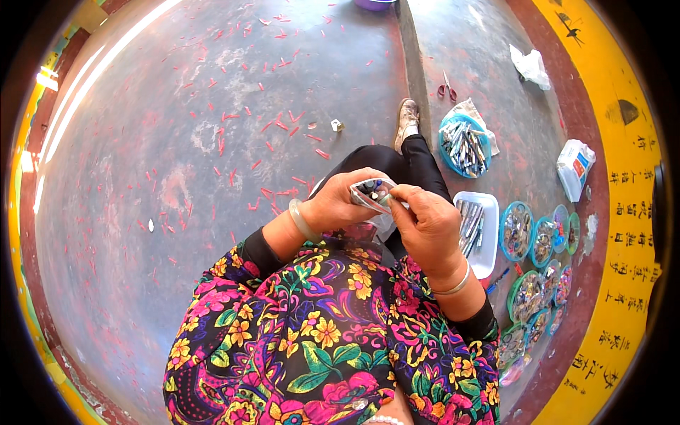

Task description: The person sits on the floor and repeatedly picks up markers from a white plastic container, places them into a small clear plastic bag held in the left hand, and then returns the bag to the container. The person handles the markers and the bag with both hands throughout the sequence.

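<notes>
The bag [370,201], clear plastic, is between both hands over the lap, mouth up, dark and pale items [374,188] inside; their kind is not certain. The left hand [343,198] has its grip closed around the bag's left side. The right hand [430,221] has thumb and fingers pinched together at the right edge of the mouth. The bag's long axis cannot be told, its lower part being largely hidden. The right hand lies between bag and tray [487,260], partly covering the pens [468,212] there, and is the nearer hand to it. Bowls [503,241] stand right of the tray. Beyond the legs [428,166]: the basket [446,161] of pens, then scissors [447,90] on the floor.
</notes>
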{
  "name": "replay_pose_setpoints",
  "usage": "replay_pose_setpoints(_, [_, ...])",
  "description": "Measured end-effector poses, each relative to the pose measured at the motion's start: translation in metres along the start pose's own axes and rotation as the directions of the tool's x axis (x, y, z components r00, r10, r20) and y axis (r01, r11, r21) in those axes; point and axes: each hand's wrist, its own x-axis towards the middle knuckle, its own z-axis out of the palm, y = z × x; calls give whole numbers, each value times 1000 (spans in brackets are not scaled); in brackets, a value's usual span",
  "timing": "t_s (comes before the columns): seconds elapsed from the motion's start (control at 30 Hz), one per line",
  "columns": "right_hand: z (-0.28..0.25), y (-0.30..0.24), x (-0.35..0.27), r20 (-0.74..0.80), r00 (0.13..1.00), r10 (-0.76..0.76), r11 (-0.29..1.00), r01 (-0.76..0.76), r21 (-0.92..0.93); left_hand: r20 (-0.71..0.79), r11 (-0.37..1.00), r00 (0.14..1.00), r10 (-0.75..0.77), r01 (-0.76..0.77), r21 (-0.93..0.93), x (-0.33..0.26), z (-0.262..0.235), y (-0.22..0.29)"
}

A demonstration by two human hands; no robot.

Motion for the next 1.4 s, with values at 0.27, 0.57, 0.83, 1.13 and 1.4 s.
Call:
replay_pose_setpoints(0.27, [-1,1,1,91,996,-20,1000,20,1,-22,995,999,37,-35,88,1,1,5])
replay_pose_setpoints(0.57, [-19,15,-6,162,980,-112,981,136,-141,-41,996,999,-7,11,91,-1,-2,2])
replay_pose_setpoints(0.83, [-23,3,-8,122,962,-245,934,268,-237,-49,995,998,-45,49,82,-2,2,9])
replay_pose_setpoints(1.13, [-26,11,-21,-7,946,-323,925,314,-215,-55,892,981,189,-148,428,-3,9,10])
replay_pose_setpoints(1.4, [-29,73,-67,-324,944,65,985,-9,172,-93,934,985,145,-105,342,-2,8,-5])
